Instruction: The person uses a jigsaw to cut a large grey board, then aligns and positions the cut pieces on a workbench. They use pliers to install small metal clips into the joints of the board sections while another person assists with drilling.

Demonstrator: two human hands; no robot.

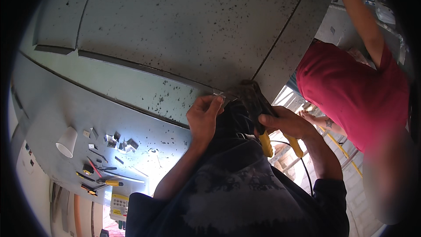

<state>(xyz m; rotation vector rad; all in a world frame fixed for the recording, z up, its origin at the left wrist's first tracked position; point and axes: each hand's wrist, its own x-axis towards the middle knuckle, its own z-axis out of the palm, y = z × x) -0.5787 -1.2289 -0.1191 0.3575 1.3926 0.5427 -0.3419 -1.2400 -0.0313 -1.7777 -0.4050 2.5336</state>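
Between thumb and fingers, my left hand (204, 115) pinches a small shiny metal piece (219, 95) at the near edge of a large grey speckled panel (175, 26). My right hand (287, 123) is wrapped around a dark pliers-like tool (251, 99) with yellow grips. Its head reaches toward the panel's edge, close beside the metal piece. Whether its jaws touch the piece or the edge, I cannot tell. A narrow dark seam runs across the panel and meets the edge near the tool's head.
On the grey surface at left lie several small metal brackets (127, 144), a white cup (66, 142), a tape measure (88, 169) and yellow-handled cutters (109, 183). A yellow box with buttons (119, 206) stands below. At right is a person in a red shirt (351, 92), arm raised. A black cable (305, 171) hangs near my right forearm.
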